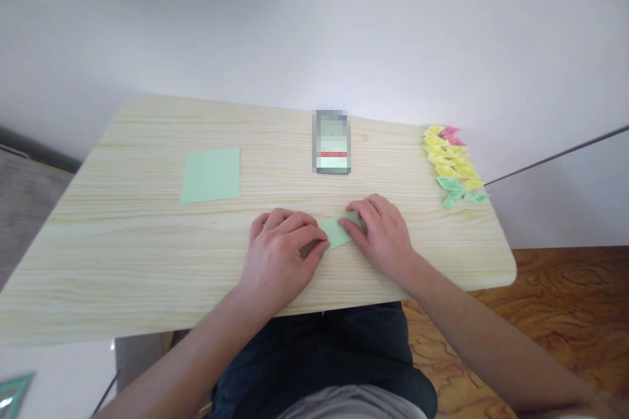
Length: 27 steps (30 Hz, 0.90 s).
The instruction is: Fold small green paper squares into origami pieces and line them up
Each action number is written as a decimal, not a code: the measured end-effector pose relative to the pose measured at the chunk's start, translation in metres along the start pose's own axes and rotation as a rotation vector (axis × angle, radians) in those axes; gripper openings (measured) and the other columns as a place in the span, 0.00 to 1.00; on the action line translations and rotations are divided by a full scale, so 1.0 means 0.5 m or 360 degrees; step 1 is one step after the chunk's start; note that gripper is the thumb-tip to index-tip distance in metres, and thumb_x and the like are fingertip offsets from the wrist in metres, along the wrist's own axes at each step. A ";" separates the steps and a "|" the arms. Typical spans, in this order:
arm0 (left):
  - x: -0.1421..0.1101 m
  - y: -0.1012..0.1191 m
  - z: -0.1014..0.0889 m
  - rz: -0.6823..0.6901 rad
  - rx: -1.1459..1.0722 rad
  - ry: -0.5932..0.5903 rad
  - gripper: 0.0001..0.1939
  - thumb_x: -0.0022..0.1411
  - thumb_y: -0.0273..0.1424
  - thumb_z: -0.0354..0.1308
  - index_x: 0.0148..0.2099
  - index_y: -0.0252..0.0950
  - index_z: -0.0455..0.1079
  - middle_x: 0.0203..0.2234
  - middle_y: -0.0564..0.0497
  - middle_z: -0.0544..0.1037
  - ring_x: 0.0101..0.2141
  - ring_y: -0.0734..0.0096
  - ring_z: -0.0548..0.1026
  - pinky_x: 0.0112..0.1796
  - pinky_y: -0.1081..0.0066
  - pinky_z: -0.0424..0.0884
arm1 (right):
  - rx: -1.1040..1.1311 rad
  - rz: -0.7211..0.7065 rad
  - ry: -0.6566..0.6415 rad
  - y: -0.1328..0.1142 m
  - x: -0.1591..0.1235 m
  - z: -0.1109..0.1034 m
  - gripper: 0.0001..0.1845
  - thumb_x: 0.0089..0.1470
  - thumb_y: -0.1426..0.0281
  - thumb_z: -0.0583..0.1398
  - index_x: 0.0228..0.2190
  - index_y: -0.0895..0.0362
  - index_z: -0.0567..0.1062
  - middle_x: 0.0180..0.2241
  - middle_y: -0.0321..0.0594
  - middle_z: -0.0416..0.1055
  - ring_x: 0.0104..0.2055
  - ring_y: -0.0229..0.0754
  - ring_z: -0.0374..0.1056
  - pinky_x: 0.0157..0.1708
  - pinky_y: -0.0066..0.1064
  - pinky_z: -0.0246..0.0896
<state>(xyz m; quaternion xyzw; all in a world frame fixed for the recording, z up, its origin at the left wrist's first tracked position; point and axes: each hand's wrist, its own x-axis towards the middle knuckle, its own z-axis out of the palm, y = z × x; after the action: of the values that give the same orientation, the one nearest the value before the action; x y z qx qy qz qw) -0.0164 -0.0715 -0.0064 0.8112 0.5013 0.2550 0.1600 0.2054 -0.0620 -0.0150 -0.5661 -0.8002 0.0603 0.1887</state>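
Observation:
A narrow strip of folded green paper (337,234) lies on the table between my hands, slanting up to the right. My left hand (282,252) pinches its left end between thumb and forefinger. At the other end, my right hand (381,232) grips the paper with thumb and fingers, covering that end in part. A flat square sheet of green paper (211,175) rests on the table to the left, apart from both hands.
The pale wood-grain table (122,242) stands against a white wall. A phone (333,142), its screen blurred, lies beyond my hands. Folded paper pieces in yellow (447,156), pink (453,135) and green (460,192) line the table's right edge.

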 end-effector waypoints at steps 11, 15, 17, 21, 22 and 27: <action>-0.020 0.000 0.003 0.0102 0.0070 0.0120 0.07 0.67 0.34 0.61 0.39 0.45 0.81 0.44 0.53 0.83 0.48 0.57 0.74 0.53 0.51 0.62 | -0.0087 0.0322 0.0292 -0.081 -0.042 0.001 0.16 0.62 0.59 0.62 0.47 0.54 0.74 0.47 0.47 0.72 0.51 0.54 0.62 0.48 0.44 0.53; -0.029 -0.001 0.001 0.0114 0.0077 0.0111 0.07 0.66 0.35 0.61 0.43 0.46 0.81 0.47 0.52 0.83 0.50 0.56 0.73 0.54 0.51 0.62 | -0.0033 0.0371 0.0321 -0.105 -0.064 0.011 0.19 0.61 0.59 0.62 0.50 0.54 0.73 0.52 0.49 0.71 0.55 0.55 0.61 0.53 0.46 0.52; -0.033 -0.001 0.001 0.0108 0.0082 0.0107 0.08 0.66 0.35 0.61 0.44 0.46 0.81 0.47 0.52 0.82 0.50 0.56 0.73 0.54 0.50 0.62 | -0.0032 0.0361 0.0327 -0.109 -0.070 0.014 0.20 0.62 0.59 0.62 0.51 0.55 0.72 0.52 0.50 0.71 0.56 0.56 0.60 0.55 0.47 0.51; -0.035 -0.001 0.002 0.0099 0.0074 0.0124 0.08 0.65 0.35 0.62 0.44 0.46 0.81 0.46 0.51 0.83 0.50 0.55 0.73 0.53 0.50 0.63 | -0.0092 0.0346 0.0314 -0.111 -0.073 0.015 0.22 0.63 0.55 0.60 0.52 0.56 0.72 0.53 0.52 0.70 0.57 0.57 0.60 0.55 0.48 0.51; -0.034 -0.001 0.002 0.0098 0.0068 0.0129 0.08 0.65 0.35 0.62 0.44 0.46 0.81 0.46 0.51 0.83 0.50 0.55 0.73 0.53 0.50 0.63 | -0.0099 0.0342 0.0320 -0.111 -0.074 0.015 0.22 0.63 0.55 0.60 0.52 0.56 0.72 0.53 0.52 0.70 0.57 0.57 0.60 0.55 0.48 0.51; -0.034 -0.001 0.001 0.0108 0.0053 0.0135 0.08 0.65 0.35 0.62 0.44 0.46 0.81 0.46 0.51 0.83 0.49 0.55 0.73 0.53 0.49 0.63 | -0.0032 0.0312 0.0365 -0.098 -0.078 0.013 0.23 0.62 0.54 0.62 0.53 0.55 0.71 0.54 0.52 0.71 0.56 0.58 0.61 0.56 0.49 0.51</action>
<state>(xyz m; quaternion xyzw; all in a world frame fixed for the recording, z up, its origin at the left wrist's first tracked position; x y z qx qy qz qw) -0.0227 -0.0865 -0.0113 0.8187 0.4840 0.2862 0.1164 0.1709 -0.1148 -0.0150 -0.6465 -0.7148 0.0052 0.2665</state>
